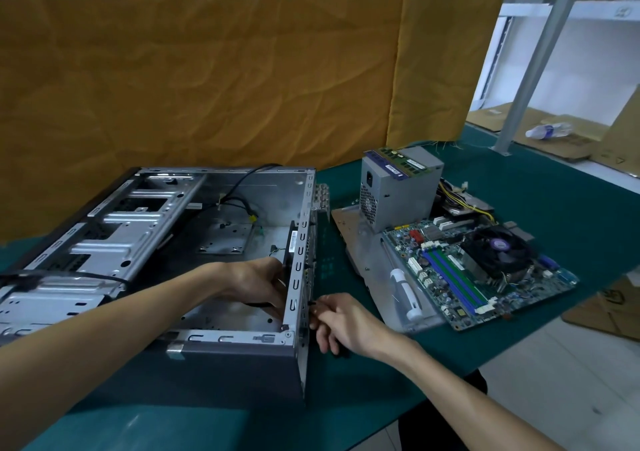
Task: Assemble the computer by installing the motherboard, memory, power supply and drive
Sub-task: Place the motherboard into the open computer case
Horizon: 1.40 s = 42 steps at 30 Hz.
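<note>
The open grey computer case point(214, 338) lies on its side on the green mat. My left hand point(258, 282) reaches inside and grips a black fan point(290, 242) held against the case's rear wall. Outside that wall, my right hand point(337, 322) pinches a small black fastener at a hole. The motherboard point(481, 272) with its black cooler lies to the right. Behind it stands the grey power supply point(398, 190) with a memory stick point(401, 159) resting on top.
A white-handled screwdriver point(403, 289) lies on a metal side panel point(363, 242) left of the motherboard. Loose black cables point(242, 204) run inside the case. Brown paper covers the wall behind. Cardboard and a plastic bottle point(549, 131) sit at the far right.
</note>
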Each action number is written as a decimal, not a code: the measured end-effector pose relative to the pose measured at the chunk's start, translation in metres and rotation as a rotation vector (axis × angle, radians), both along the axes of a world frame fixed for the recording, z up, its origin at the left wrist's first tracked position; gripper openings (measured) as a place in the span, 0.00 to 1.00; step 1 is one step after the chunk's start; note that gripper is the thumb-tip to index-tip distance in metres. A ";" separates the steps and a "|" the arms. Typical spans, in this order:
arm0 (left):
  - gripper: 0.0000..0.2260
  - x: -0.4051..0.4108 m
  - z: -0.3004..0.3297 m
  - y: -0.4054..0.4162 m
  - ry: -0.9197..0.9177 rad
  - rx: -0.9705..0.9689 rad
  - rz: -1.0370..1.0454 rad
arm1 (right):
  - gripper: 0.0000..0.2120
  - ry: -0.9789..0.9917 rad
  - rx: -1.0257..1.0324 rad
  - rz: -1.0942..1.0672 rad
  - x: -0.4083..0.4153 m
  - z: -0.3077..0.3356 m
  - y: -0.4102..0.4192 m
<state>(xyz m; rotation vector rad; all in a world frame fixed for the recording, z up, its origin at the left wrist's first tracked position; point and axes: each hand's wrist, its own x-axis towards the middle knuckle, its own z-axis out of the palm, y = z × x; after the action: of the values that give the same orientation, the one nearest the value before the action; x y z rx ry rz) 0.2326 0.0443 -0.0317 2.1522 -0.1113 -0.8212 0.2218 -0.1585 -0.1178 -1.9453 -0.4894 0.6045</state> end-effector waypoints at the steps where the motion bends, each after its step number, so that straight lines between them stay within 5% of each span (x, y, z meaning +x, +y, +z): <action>1: 0.13 -0.001 0.001 0.000 -0.004 -0.005 -0.002 | 0.13 0.000 -0.001 -0.002 0.000 0.001 -0.001; 5: 0.15 -0.003 0.004 -0.001 -0.001 -0.033 -0.006 | 0.06 0.011 0.011 -0.027 0.000 0.005 0.000; 14: 0.15 0.000 0.001 0.000 0.016 -0.049 -0.023 | 0.18 -0.021 -0.029 -0.151 -0.009 0.015 -0.003; 18: 0.14 0.002 -0.002 0.002 0.023 -0.042 -0.022 | 0.12 -0.813 -0.520 -0.535 0.009 0.024 -0.043; 21: 0.15 0.002 -0.002 0.003 0.023 -0.047 -0.022 | 0.21 -0.723 -0.945 -0.559 0.021 0.024 -0.063; 23: 0.16 0.002 -0.003 0.004 0.021 -0.037 -0.028 | 0.21 -0.574 -0.988 -0.496 0.024 0.018 -0.065; 27: 0.14 0.002 -0.005 0.006 0.003 0.005 -0.065 | 0.11 -0.618 -0.847 -0.536 0.014 0.016 -0.067; 31: 0.09 0.005 -0.007 0.008 -0.051 0.059 -0.118 | 0.01 -0.465 -0.340 -0.519 0.000 0.018 -0.085; 33: 0.07 0.006 -0.010 0.010 -0.098 0.106 -0.129 | 0.03 -0.341 -0.192 -0.379 -0.008 0.017 -0.093; 37: 0.07 0.008 -0.013 0.012 -0.144 0.168 -0.150 | 0.14 -0.335 -0.192 -0.219 -0.017 0.010 -0.101; 42: 0.08 0.007 -0.012 0.013 -0.172 0.226 -0.172 | 0.15 -0.366 -0.169 -0.147 -0.017 0.012 -0.102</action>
<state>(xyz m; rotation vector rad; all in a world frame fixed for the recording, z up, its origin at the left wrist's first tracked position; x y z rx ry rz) 0.2401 0.0570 -0.0436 2.4521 -0.3084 -0.7747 0.2051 -0.2602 -0.1058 -2.2435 -0.5283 0.1990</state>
